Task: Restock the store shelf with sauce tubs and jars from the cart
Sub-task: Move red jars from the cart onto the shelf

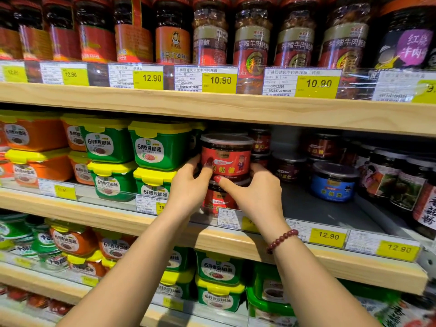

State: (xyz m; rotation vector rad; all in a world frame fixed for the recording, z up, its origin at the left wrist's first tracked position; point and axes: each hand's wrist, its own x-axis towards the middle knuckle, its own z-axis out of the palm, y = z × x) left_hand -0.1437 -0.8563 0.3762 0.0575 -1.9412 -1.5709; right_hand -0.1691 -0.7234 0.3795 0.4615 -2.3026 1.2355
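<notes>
bright, even light | glare on price strips [316,83] (plastic) | edges blurred, bowed

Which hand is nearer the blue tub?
Right. The right hand grips the red jar beside the blue tub; the left hand is on the jar's far side.

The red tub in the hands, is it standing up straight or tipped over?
Upright. The red tub sits lid-up on another tub, label level.
</notes>
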